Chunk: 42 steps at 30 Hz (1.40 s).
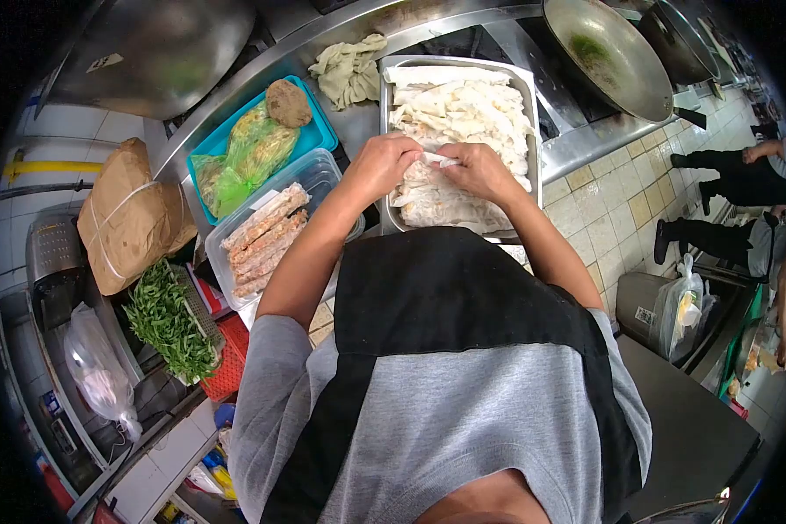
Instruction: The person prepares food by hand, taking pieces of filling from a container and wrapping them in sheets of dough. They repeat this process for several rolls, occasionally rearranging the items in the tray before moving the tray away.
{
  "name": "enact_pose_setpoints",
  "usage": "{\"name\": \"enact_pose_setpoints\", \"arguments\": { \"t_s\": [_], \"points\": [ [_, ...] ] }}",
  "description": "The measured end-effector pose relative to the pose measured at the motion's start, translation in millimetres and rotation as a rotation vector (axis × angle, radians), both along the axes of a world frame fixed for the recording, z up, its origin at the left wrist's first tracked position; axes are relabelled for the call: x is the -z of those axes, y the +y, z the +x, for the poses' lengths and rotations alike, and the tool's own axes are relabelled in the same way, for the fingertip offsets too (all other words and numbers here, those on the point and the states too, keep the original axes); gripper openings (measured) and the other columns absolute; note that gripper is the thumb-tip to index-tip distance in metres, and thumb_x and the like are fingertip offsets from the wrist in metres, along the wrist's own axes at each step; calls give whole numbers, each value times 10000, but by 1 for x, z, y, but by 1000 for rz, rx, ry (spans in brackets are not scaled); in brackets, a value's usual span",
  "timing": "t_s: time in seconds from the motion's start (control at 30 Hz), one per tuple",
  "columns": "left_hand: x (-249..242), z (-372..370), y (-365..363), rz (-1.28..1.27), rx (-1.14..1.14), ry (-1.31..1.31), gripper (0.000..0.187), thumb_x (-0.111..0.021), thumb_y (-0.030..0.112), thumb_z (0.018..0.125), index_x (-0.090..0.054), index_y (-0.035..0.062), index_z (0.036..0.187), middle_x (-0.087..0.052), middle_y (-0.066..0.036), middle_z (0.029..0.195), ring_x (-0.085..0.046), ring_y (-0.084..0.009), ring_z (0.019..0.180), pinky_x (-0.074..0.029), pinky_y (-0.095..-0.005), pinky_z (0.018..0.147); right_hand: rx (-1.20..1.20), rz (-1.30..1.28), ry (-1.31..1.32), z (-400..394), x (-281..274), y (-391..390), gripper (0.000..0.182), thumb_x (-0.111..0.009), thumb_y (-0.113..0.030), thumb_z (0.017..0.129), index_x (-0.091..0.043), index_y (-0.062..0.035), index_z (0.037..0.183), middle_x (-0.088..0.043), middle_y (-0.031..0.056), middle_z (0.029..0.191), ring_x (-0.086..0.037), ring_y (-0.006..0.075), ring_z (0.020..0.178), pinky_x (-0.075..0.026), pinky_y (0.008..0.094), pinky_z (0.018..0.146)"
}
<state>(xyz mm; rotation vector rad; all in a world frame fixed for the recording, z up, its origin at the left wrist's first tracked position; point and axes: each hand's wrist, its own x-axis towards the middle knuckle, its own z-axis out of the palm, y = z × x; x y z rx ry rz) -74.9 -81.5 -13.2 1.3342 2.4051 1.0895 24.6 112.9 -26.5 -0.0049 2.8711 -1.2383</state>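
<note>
Both hands meet over a metal tray [534, 131] filled with pale, whitish wrapped pieces [463, 105]. My left hand [382, 166] pinches one end of a thin white strip [437, 159]. The other end is between the closed fingers of my right hand [480, 172]. Whether the strip is paper or wrapper I cannot tell. Left of the tray, a clear plastic container [323, 177] holds several orange-and-white rolls [266, 237].
A blue tray [203, 150] with green bags and a brown lump stands at the left. A crumpled cloth [348, 72] lies behind it. A wok [607, 57] is at the upper right. Leafy greens [170, 319] and a paper bag [129, 214] sit lower left. People stand far right.
</note>
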Motion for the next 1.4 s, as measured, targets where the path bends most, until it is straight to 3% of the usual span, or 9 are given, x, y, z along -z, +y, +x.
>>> {"name": "enact_pose_setpoints", "arguments": {
  "t_s": [0.03,0.13,0.23,0.33,0.43,0.53,0.87,1.27,1.4],
  "points": [
    [-1,-1,-1,-7,3,12,163,-640,138,906,-695,6,984,-689,-126,858,-666,-279,774,-518,-340,693,2,-28,-30,0,0,0,292,-667,-330,860,-712,-122,1061,-700,167,874,-681,329,816,-518,408,740],
    [-11,-4,-1,36,-164,-804,159,-630,146,937,-699,19,1004,-680,-48,815,-649,-139,739,-516,-254,647,45,-86,-181,0,-10,3,279,-669,-305,860,-707,-124,1069,-701,164,863,-679,314,795,-515,386,738],
    [-13,-6,-3,20,-204,-676,177,-646,156,935,-697,14,1026,-672,0,852,-615,-56,717,-501,-202,545,39,-153,-122,0,-5,3,268,-679,-281,849,-705,-138,1075,-700,161,874,-673,312,788,-509,374,736],
    [-8,-6,-6,202,-108,-763,211,-629,139,941,-674,11,1103,-688,-43,992,-638,-96,833,-535,-238,681,40,-169,-61,-1,-1,2,247,-675,-254,874,-705,-103,1067,-714,122,857,-666,244,740,-507,334,698],
    [-13,-2,-2,359,68,-648,253,-673,134,894,-650,16,1116,-658,-85,1126,-622,-190,1030,-502,-324,887,112,-607,-170,-5,5,7,228,-650,-223,920,-703,-40,1044,-692,64,812,-624,142,704,-492,280,662],
    [-5,5,1,81,94,86,309,-705,124,833,-645,20,1118,-621,-131,1203,-560,-303,1170,-436,-381,1002,186,-932,-176,-3,5,17,202,-621,-190,955,-690,-11,1017,-620,5,749,-549,92,676,-455,244,636],
    [4,24,13,-114,148,37,262,-697,138,831,-664,11,1058,-606,-148,1132,-577,-353,1074,-470,-411,916,568,-1262,104,4,-46,67,187,-553,-208,982,-620,-34,964,-448,-27,650,-338,72,502,-278,238,464],
    [0,33,26,-125,132,157,374,-732,166,788,-629,24,1118,-591,-136,1126,-546,-334,1093,-444,-416,927,443,-983,757,0,-86,84,209,-545,-107,923,-613,10,1083,-484,-16,735,-405,71,629,-342,230,582],
    [6,42,38,-100,149,168,392,-746,183,771,-634,38,1117,-597,-128,1092,-562,-330,1057,-450,-424,911,312,-737,660,-4,-106,93,430,-512,-104,898,-512,14,1311,-615,55,1012,-577,148,854,-453,275,753]
  ]
}}
